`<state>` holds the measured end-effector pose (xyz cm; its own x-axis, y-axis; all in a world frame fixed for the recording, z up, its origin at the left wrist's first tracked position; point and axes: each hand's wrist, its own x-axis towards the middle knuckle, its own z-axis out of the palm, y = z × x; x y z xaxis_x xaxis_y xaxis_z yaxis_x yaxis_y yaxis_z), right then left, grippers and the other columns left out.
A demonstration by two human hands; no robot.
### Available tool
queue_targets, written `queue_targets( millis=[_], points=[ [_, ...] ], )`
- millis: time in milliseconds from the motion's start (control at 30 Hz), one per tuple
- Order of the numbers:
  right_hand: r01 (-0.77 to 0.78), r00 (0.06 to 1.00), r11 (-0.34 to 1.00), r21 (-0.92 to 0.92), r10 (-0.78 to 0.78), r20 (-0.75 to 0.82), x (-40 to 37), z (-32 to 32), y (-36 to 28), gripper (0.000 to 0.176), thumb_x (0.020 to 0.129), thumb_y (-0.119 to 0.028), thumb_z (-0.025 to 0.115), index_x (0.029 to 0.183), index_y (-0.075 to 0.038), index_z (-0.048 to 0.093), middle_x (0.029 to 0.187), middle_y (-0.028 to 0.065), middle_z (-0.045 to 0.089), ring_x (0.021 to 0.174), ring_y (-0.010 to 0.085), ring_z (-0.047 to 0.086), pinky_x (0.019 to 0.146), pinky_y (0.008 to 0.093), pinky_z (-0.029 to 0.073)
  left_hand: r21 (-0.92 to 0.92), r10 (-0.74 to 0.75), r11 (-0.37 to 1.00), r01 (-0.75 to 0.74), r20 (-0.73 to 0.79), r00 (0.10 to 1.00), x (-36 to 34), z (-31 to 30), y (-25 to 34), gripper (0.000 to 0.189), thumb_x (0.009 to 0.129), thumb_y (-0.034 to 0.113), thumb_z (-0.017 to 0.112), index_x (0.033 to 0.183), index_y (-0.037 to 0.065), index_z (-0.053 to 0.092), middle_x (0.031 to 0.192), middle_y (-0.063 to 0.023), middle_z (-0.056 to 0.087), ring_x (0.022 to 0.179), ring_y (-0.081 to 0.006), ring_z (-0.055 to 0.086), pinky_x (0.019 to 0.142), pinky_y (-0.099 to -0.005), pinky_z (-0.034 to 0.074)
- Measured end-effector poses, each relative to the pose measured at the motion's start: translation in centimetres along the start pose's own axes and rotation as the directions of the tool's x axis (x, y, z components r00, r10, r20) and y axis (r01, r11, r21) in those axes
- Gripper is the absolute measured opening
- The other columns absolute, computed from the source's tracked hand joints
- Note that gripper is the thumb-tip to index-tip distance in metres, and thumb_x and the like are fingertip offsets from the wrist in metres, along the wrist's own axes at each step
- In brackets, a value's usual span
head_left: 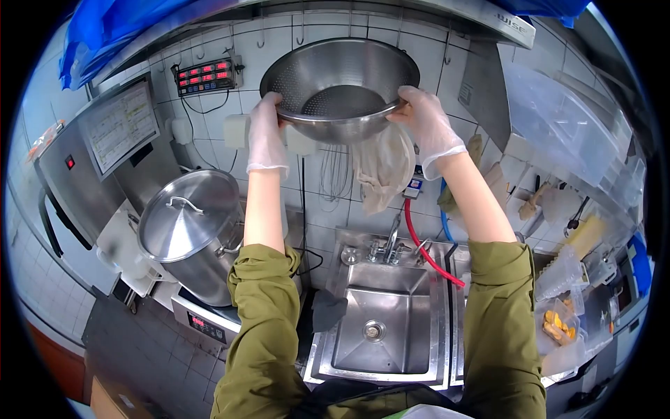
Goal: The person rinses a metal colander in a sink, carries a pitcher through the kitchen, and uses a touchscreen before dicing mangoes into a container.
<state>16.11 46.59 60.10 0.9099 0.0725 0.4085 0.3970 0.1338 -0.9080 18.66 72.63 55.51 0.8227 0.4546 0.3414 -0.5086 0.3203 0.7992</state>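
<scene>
Both my hands, in thin clear gloves, hold up a large round metal colander [340,105] in front of the tiled wall. My left hand [267,133] grips its rim on the left side, fingers closed round the edge. On the right side, my right hand [426,122] pinches the rim, thumb on top. Small holes show in the colander's wall and base, and nothing is visible inside it. Below and behind it hang a whisk [336,174] and a pale cloth bag [384,164].
Below are a steel sink [438,335] and its faucet [392,241], with a red hose [429,255] beside it. A large lidded pot [192,223] stands on a cooker at left. At right are plastic containers [558,325], one holding orange-yellow pieces. Hooks [300,31] hang above.
</scene>
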Motion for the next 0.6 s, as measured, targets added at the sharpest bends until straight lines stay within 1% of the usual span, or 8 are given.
queue_targets(
  millis=[67, 100, 167, 233, 300, 367, 400, 600],
  points=[
    [-0.004, 1.000, 0.999, -0.042, 0.003, -0.024, -0.1, -0.1, 0.3, 0.017, 0.083, -0.007, 0.055, 0.091, 0.008, 0.057, 0.085, 0.0170, 0.063, 0.079, 0.0225, 0.063, 0.074, 0.0298, 0.050, 0.045, -0.060, 0.997, 0.061, -0.008, 0.998, 0.7, -0.3, -1.0, 0.027, 0.080, 0.031, 0.055, 0.078, 0.005, 0.057, 0.065, -0.0004, 0.047, 0.057, -0.0091, 0.042, 0.056, -0.0235, 0.036],
    [0.181, 0.983, 0.909, -0.376, -0.183, 0.028, -0.4, -0.3, 0.3, 0.018, 0.084, -0.008, 0.054, 0.092, 0.007, 0.057, 0.085, 0.0165, 0.063, 0.079, 0.0223, 0.063, 0.074, 0.0297, 0.050, 0.070, -0.096, 0.993, 0.096, -0.010, 0.995, 0.3, -0.3, -0.9, 0.029, 0.080, 0.034, 0.055, 0.079, 0.005, 0.058, 0.065, -0.0007, 0.048, 0.056, -0.0096, 0.043, 0.056, -0.0239, 0.037],
    [0.445, 0.861, 0.346, -0.826, -0.419, 0.289, -0.9, -1.0, 0.2, 0.019, 0.085, -0.012, 0.053, 0.092, 0.006, 0.058, 0.085, 0.0154, 0.063, 0.079, 0.0219, 0.063, 0.073, 0.0294, 0.050, 0.073, -0.090, 0.993, 0.090, -0.002, 0.996, -0.7, -0.2, -0.9, 0.033, 0.080, 0.038, 0.056, 0.081, 0.005, 0.058, 0.068, -0.0019, 0.052, 0.058, -0.0101, 0.046, 0.060, -0.0239, 0.039],
    [0.393, 0.919, 0.740, -0.546, -0.339, 0.202, 1.0, -2.2, 1.5, 0.021, 0.086, -0.014, 0.049, 0.091, 0.004, 0.058, 0.085, 0.0146, 0.062, 0.080, 0.0219, 0.063, 0.074, 0.0283, 0.050, 0.089, -0.103, 0.991, 0.102, 0.005, 0.995, -1.7, 0.1, -0.2, 0.037, 0.081, 0.042, 0.056, 0.083, 0.005, 0.058, 0.071, -0.0028, 0.055, 0.060, -0.0104, 0.048, 0.062, -0.0237, 0.041],
    [0.188, 0.980, 0.948, -0.258, -0.164, 0.112, 1.2, -3.0, 2.4, 0.022, 0.087, -0.016, 0.049, 0.091, 0.004, 0.059, 0.087, 0.0143, 0.062, 0.082, 0.0222, 0.063, 0.075, 0.0284, 0.050, 0.115, -0.129, 0.985, 0.127, 0.008, 0.992, -2.5, 0.3, 0.4, 0.040, 0.081, 0.045, 0.055, 0.085, 0.005, 0.058, 0.073, -0.0034, 0.057, 0.061, -0.0104, 0.050, 0.065, -0.0232, 0.042],
    [-0.101, 0.994, 0.994, -0.037, 0.102, 0.033, -1.5, -1.3, -0.7, 0.022, 0.086, -0.016, 0.053, 0.093, 0.004, 0.058, 0.089, 0.0143, 0.062, 0.085, 0.0227, 0.063, 0.076, 0.0295, 0.050, 0.130, -0.147, 0.981, 0.144, 0.017, 0.989, -3.1, 0.4, 0.6, 0.047, 0.079, 0.051, 0.057, 0.094, 0.007, 0.058, 0.081, -0.0035, 0.058, 0.066, -0.0128, 0.052, 0.070, -0.0255, 0.041],
    [-0.133, 0.989, 0.991, 0.009, 0.132, 0.073, -2.8, -1.0, -1.4, 0.039, 0.087, -0.032, 0.055, 0.104, 0.003, 0.054, 0.096, 0.0145, 0.060, 0.097, 0.0242, 0.059, 0.092, 0.0307, 0.045, 0.118, -0.174, 0.978, 0.170, 0.024, 0.984, -2.8, 0.1, 0.4, 0.050, 0.077, 0.053, 0.059, 0.099, 0.009, 0.058, 0.088, -0.0031, 0.058, 0.070, -0.0146, 0.052, 0.075, -0.0277, 0.040],
    [-0.156, 0.988, 0.988, -0.005, 0.156, -0.015, -5.9, -2.8, -0.3, 0.050, 0.089, -0.033, 0.052, 0.122, 0.003, 0.043, 0.106, 0.0146, 0.054, 0.101, 0.0260, 0.057, 0.093, 0.0344, 0.044, 0.131, -0.173, 0.978, 0.161, 0.084, 0.981, -3.0, -1.4, -0.6, 0.060, 0.076, 0.062, 0.056, 0.107, 0.011, 0.056, 0.109, -0.0085, 0.058, 0.083, -0.0240, 0.058, 0.083, -0.0330, 0.039]
  ],
)
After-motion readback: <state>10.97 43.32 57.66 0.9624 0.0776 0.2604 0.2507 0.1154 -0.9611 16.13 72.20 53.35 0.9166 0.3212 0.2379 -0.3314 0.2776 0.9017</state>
